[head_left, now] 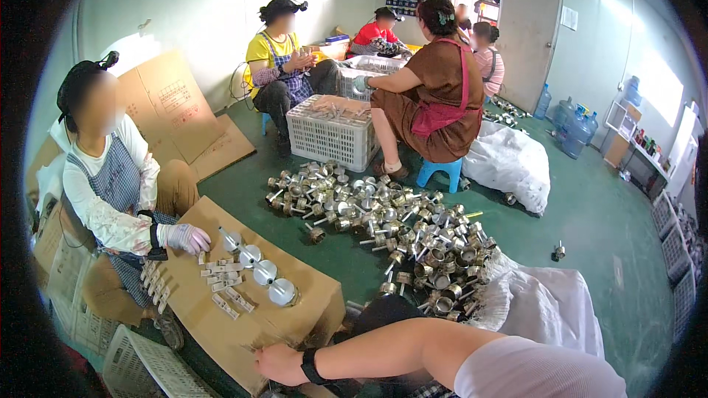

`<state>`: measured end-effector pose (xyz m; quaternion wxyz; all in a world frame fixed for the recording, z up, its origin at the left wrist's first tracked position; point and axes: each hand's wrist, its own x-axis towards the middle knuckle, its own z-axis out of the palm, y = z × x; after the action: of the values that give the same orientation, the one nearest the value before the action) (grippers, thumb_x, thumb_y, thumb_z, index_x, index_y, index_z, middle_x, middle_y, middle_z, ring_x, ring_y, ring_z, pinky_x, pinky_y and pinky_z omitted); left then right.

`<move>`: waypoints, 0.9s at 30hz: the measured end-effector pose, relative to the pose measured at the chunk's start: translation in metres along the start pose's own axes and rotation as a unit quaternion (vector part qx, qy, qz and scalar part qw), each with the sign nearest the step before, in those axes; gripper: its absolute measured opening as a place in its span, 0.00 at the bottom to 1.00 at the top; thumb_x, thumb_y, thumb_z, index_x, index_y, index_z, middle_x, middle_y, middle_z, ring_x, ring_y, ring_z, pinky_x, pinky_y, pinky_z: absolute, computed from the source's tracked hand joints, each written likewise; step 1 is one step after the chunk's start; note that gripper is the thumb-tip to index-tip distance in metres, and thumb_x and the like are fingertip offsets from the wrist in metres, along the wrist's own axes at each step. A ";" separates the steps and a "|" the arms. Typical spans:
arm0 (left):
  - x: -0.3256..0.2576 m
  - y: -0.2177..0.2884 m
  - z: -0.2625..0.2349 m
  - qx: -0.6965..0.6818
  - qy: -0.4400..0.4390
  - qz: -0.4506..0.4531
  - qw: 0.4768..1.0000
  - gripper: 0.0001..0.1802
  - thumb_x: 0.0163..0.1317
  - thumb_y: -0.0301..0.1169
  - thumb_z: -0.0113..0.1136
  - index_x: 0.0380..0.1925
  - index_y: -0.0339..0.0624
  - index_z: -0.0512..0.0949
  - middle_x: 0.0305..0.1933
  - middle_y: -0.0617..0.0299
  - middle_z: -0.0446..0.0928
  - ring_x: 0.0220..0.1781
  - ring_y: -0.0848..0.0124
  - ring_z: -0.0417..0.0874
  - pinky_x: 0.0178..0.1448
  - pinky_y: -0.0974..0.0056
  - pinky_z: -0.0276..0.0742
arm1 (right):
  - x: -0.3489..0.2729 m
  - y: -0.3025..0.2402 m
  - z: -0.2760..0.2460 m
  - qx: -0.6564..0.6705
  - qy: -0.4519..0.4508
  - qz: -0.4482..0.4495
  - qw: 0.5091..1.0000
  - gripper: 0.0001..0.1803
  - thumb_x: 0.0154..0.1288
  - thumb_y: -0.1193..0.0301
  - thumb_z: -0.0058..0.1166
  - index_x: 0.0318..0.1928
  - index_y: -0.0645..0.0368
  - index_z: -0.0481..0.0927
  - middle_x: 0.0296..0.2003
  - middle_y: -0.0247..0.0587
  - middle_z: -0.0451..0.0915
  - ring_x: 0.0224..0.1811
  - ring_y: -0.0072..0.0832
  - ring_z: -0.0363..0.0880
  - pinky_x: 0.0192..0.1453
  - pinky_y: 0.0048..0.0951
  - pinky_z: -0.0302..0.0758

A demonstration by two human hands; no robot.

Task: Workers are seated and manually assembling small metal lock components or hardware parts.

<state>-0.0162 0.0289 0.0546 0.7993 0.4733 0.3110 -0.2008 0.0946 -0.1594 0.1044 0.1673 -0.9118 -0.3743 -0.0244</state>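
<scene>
My right hand (279,365), with a black band at the wrist, reaches in from the lower right. It rests at the near edge of a brown cardboard box (276,324), fingers curled; what they hold, if anything, is hidden. My left hand is out of view. On the box stands a row of round metal cups (264,273) with thin stems, discs facing up. Beside them lie several small pale slotted pieces (223,280). Across the box, a co-worker's gloved hand (186,238) touches the box top near those pieces.
A large heap of metal cups with stems (369,206) covers the floor beyond the box. White sacks (553,302) lie at the right. Co-workers sit around white plastic crates (332,136). Another crate (147,368) stands near-left. Water bottles (577,133) stand by the far wall.
</scene>
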 end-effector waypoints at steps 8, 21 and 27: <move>0.002 -0.004 0.006 -0.054 -0.048 -0.037 0.997 0.17 0.60 0.43 0.46 0.37 0.43 0.76 0.31 0.62 0.78 0.33 0.66 0.79 0.38 0.62 0.76 | -0.002 0.029 -0.027 0.054 -0.056 0.066 0.995 0.10 0.52 0.75 0.47 0.36 0.65 0.74 0.34 0.53 0.76 0.36 0.45 0.77 0.36 0.40 0.77; 0.061 -0.042 -0.007 0.052 -0.088 0.154 0.983 0.13 0.56 0.26 0.53 0.41 0.37 0.78 0.38 0.58 0.79 0.40 0.68 0.79 0.47 0.65 0.75 | 0.001 0.005 -0.136 0.158 0.215 -0.016 0.964 0.13 0.55 0.65 0.57 0.35 0.62 0.74 0.33 0.47 0.76 0.40 0.44 0.74 0.46 0.43 0.70; 0.051 -0.031 0.025 0.118 -0.107 0.199 0.967 0.12 0.59 0.28 0.54 0.42 0.36 0.77 0.38 0.53 0.79 0.42 0.60 0.80 0.50 0.58 0.76 | -0.071 -0.070 -0.268 0.307 0.330 -0.348 0.822 0.12 0.55 0.68 0.57 0.35 0.62 0.74 0.33 0.47 0.74 0.40 0.43 0.73 0.44 0.40 0.70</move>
<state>0.0099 -0.0090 0.0091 0.7902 0.5925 0.0976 -0.1229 0.0166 -0.2473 0.3652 0.5327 -0.5594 -0.5777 -0.2639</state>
